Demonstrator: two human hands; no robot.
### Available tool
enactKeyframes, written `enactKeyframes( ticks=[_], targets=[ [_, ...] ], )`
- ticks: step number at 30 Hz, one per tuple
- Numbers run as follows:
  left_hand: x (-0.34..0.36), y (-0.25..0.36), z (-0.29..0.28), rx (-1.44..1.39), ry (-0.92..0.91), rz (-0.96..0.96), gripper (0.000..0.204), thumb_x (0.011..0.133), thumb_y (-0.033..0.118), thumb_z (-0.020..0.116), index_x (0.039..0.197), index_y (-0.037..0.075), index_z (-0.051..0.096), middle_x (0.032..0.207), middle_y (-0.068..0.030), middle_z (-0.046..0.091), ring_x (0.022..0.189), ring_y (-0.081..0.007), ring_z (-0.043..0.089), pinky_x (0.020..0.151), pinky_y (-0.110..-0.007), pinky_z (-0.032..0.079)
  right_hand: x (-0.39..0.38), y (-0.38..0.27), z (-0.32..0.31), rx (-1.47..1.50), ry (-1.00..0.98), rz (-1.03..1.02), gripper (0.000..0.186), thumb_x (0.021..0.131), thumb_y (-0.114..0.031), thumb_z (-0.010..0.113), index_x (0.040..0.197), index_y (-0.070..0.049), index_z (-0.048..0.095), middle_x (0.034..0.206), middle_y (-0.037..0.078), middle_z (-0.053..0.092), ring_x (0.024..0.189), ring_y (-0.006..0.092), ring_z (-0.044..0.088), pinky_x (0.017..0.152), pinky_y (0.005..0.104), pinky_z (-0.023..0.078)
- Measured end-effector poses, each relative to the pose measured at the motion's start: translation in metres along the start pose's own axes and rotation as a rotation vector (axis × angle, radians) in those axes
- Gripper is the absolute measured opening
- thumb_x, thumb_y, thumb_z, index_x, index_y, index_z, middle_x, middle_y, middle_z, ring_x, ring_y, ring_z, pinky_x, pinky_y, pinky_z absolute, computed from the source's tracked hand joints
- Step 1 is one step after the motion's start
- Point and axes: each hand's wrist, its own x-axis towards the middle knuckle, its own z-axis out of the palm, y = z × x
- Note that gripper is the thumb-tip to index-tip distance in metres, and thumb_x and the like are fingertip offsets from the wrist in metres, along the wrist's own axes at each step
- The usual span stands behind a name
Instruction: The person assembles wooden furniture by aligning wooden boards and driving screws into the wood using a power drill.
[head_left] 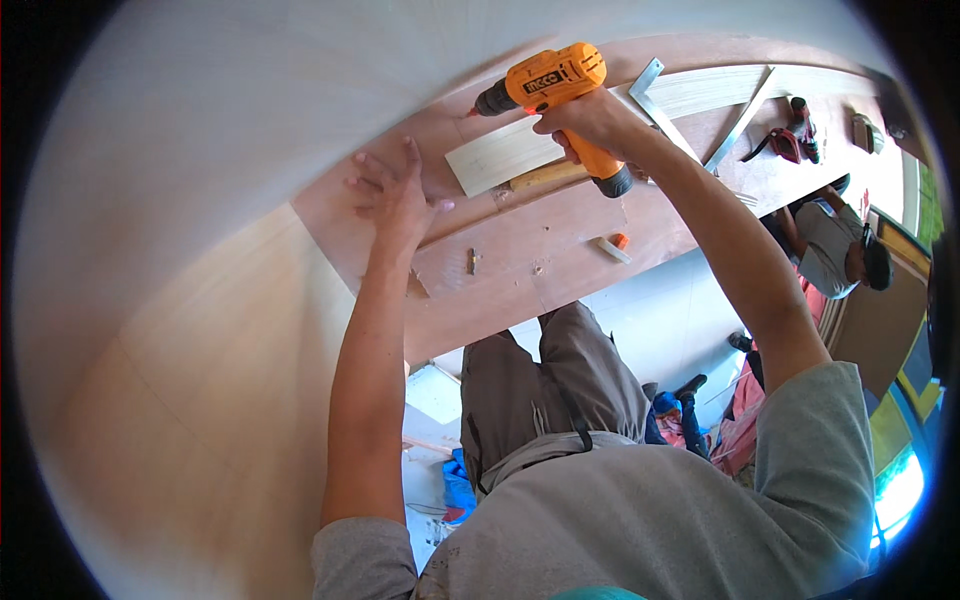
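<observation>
My right hand (603, 122) grips the handle of an orange cordless drill (575, 70). Its black chuck points left, and the bit's tip is at or close to the pale upright panel behind the work surface; whether it touches, I cannot tell. To the left of the drill, my left hand (395, 205) is open with fingers spread, holding nothing. It lies against or just over the pinkish wooden board (465, 320). Between the hands and below the drill, a pale wood strip (500, 162) rests on the board.
A metal square (648, 90), a straight bar (738, 120) and a red and black power tool (795, 138) lie on the board's right. Nearer me are a small orange-ended tool (614, 248) and a small metal piece (472, 261). Another person (830, 248) is at the far right.
</observation>
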Motion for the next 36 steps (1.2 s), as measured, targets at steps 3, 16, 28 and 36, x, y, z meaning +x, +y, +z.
enactKeyframes(
  ticks=[3,16,28,36],
  targets=[
    [0.0,0.001,-0.002,-0.005,-0.011,0.009,0.132,0.077,0.045,0.098,0.177,0.035,0.012,0.174,-0.0437,-0.014,0.155,-0.076,-0.005,0.107,-0.091,0.031,0.003,0.004,-0.003,0.054,-0.01,0.039,0.024,0.088,-0.01,0.078,0.105,0.001,0.066,0.071,0.007,0.064,0.053,0.0179,0.064,0.05,0.0367,0.056],
    [0.004,-0.005,0.0,-0.014,-0.042,0.066,0.131,0.08,0.04,0.098,0.177,0.028,0.011,0.17,-0.0477,-0.017,0.152,-0.0789,-0.01,0.103,-0.095,0.028,0.018,0.024,-0.02,0.273,-0.101,0.13,0.026,0.089,-0.016,0.078,0.107,-0.002,0.066,0.075,0.006,0.063,0.056,0.017,0.062,0.054,0.0359,0.056],
    [0.009,0.002,-0.001,-0.004,-0.073,-0.007,0.134,0.081,0.042,0.098,0.177,0.029,0.006,0.167,-0.0495,-0.024,0.15,-0.079,-0.016,0.105,-0.094,0.026,0.033,0.042,-0.022,0.329,-0.156,0.142,0.024,0.088,-0.018,0.079,0.105,-0.003,0.071,0.076,0.005,0.064,0.06,0.0168,0.061,0.058,0.0397,0.056],
    [0.008,0.001,0.003,0.002,-0.064,0.016,0.134,0.081,0.041,0.098,0.177,0.029,0.005,0.164,-0.0527,-0.024,0.147,-0.0819,-0.016,0.105,-0.094,0.026,0.041,0.04,-0.02,0.308,-0.15,0.178,0.028,0.088,-0.019,0.078,0.11,-0.003,0.07,0.072,0.005,0.063,0.057,0.0156,0.06,0.054,0.0374,0.055]
  ],
)
